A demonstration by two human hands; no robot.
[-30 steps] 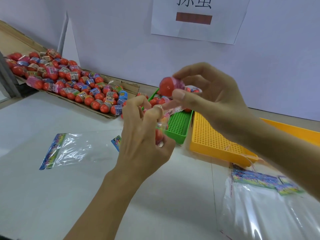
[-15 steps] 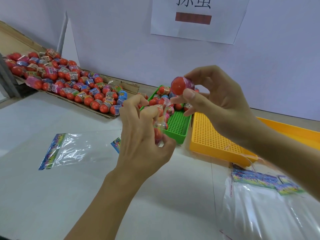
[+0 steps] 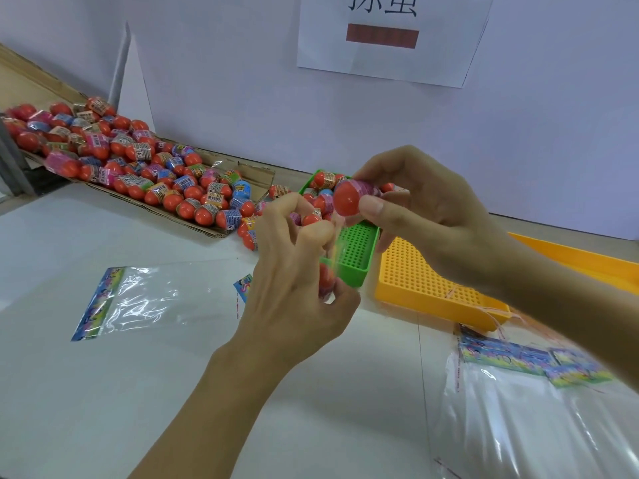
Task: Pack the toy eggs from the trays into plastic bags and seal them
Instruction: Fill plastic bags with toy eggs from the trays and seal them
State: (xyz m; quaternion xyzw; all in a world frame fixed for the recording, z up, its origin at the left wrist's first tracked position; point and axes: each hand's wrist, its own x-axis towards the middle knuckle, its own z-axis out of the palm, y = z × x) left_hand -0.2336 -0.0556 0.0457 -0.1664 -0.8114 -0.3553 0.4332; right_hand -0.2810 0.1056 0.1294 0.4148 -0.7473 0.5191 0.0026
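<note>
My left hand (image 3: 294,271) grips a clear plastic bag (image 3: 332,257) in front of the green tray (image 3: 356,250); a red egg (image 3: 325,276) shows inside it, mostly hidden by my fingers. My right hand (image 3: 425,209) pinches a red toy egg (image 3: 347,198) with a pink wrapper between thumb and fingers, just above the bag's mouth. More eggs lie in the far end of the green tray and several fill a cardboard tray (image 3: 193,223) at the left.
An empty flat bag (image 3: 145,299) with a coloured header lies on the white table at the left. A stack of bags (image 3: 532,402) sits at the lower right. A yellow perforated tray (image 3: 425,281) stands beside the green one. A wall with a paper sign (image 3: 387,36) is behind.
My right hand has lowered the red egg from above the trays down toward the mouth of the bag held by my left hand. The left hand stayed nearly still.
</note>
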